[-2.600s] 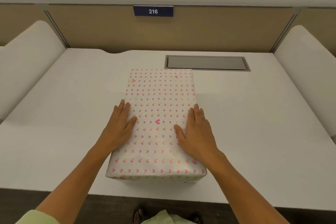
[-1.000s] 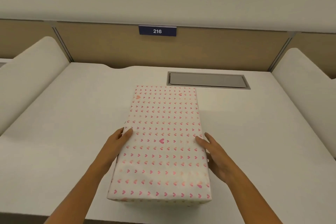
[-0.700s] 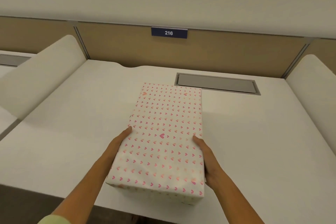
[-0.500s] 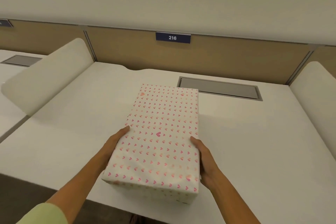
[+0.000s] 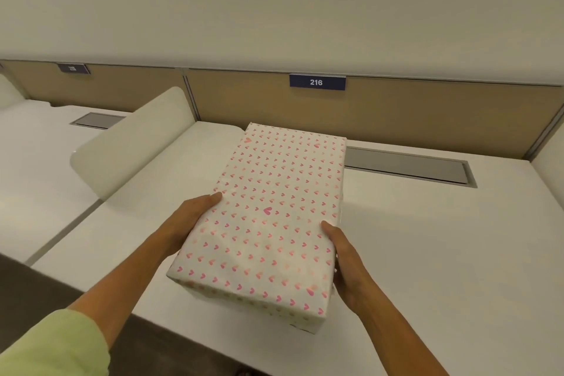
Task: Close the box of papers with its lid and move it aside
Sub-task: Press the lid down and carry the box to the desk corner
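Observation:
The box (image 5: 268, 217) is white with small pink hearts, and its lid is on, so no papers show. I hold it between both hands, lifted a little off the white desk (image 5: 427, 253), its near end raised toward me. My left hand (image 5: 195, 214) presses the box's left side, fingertips at the lid's edge. My right hand (image 5: 345, 259) grips the right side near the front corner. The box's underside and my palms are hidden.
A grey cable hatch (image 5: 406, 166) is set into the desk behind the box. A padded white divider (image 5: 131, 143) stands at the left, with a neighbouring desk beyond it. A tan back panel carries a blue sign "216" (image 5: 317, 82). The desk's front edge runs below my arms.
My hands went from flat on the lid to its two sides and lifted the box. The box and my view have swung leftward, bringing the left divider and neighbouring desk into sight.

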{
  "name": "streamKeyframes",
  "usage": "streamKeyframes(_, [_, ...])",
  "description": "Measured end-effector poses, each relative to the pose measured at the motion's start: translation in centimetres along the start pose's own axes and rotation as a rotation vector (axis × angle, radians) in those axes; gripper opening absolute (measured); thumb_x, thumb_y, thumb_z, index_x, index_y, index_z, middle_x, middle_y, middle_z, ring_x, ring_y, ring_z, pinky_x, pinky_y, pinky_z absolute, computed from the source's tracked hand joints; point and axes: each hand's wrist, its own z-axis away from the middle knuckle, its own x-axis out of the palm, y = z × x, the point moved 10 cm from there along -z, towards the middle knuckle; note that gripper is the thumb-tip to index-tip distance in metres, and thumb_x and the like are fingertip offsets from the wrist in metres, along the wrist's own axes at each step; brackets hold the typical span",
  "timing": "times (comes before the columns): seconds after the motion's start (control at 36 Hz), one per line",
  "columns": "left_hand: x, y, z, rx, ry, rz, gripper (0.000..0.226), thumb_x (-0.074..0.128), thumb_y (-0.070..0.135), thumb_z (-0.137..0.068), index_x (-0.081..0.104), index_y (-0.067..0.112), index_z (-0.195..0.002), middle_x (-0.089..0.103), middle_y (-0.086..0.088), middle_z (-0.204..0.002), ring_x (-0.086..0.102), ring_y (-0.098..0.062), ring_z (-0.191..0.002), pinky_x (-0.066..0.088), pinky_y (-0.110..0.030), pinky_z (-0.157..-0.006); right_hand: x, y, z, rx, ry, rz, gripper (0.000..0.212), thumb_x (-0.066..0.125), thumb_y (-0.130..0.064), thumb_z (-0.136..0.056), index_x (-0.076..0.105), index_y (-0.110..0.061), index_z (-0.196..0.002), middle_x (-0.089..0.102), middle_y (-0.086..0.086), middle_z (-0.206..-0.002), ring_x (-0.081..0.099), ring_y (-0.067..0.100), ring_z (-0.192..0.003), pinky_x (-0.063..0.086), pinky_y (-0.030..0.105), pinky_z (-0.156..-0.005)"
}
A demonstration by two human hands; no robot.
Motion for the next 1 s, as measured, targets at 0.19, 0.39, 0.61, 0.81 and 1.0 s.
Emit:
streamKeyframes(0.19, [-3.6, 1.9, -1.7, 0.036, 0.001, -0.052, 0.047, 0.05, 0.054, -0.095, 0.065, 0.016, -0.118, 0.077, -0.007, -0.104, 0.075, -0.031, -0.093, 0.058, -0.046, -0.085, 3.4, -2.6, -1.4, -0.123, 0.076, 0.069, 0.049, 0.067, -0.056, -0.086, 0.058, -0.028, -0.126, 0.078, -0.007, -0.102, 0.076, 0.012, -0.091, 0.058, 0.024, -0.059])
streamKeyframes(0.39, [-8.4, 3.3, -4.5, 0.041, 0.076, -0.07, 0.046, 0.045, 0.052, -0.098, 0.063, 0.015, -0.119, 0.077, -0.009, -0.103, 0.075, -0.032, -0.092, 0.056, -0.051, -0.09, 7.8, -3.8, -4.4, -0.163, 0.085, 0.073, 0.042, 0.065, -0.051, -0.089, 0.06, -0.028, -0.123, 0.078, -0.006, -0.1, 0.076, 0.013, -0.09, 0.058, 0.024, -0.059])
streamKeyframes(0.61, [-14.9, 7.4, -8.9, 0.137, 0.132, -0.16, 0.058, 0.041, 0.05, -0.1, 0.054, 0.006, -0.135, 0.057, -0.023, -0.136, 0.054, -0.043, -0.124, 0.041, -0.059, -0.107, 14.2, -5.7, -9.0, -0.245, 0.113, 0.144, 0.051, 0.064, -0.061, -0.079, 0.06, -0.029, -0.119, 0.078, -0.007, -0.097, 0.077, 0.018, -0.09, 0.059, 0.027, -0.066])
streamKeyframes(0.81, [-21.4, 8.3, -13.8, 0.133, 0.131, -0.177, 0.05, 0.038, 0.053, -0.1, 0.058, 0.016, -0.126, 0.066, -0.011, -0.124, 0.066, -0.032, -0.106, 0.05, -0.048, -0.096, 19.9, -7.4, -14.0, -0.281, 0.119, 0.178, 0.051, 0.065, -0.063, -0.076, 0.061, -0.03, -0.115, 0.078, -0.009, -0.096, 0.077, 0.016, -0.09, 0.059, 0.034, -0.072])
streamKeyframes(1.0, [-27.9, 10.8, -18.8, 0.17, 0.157, -0.299, 0.053, 0.042, 0.058, -0.096, 0.063, 0.016, -0.12, 0.069, -0.007, -0.117, 0.069, -0.03, -0.099, 0.05, -0.052, -0.1, 25.9, -7.6, -19.1, -0.261, 0.128, 0.154, 0.042, 0.067, -0.055, -0.088, 0.06, -0.029, -0.12, 0.078, -0.01, -0.101, 0.076, 0.014, -0.094, 0.061, 0.037, -0.079])
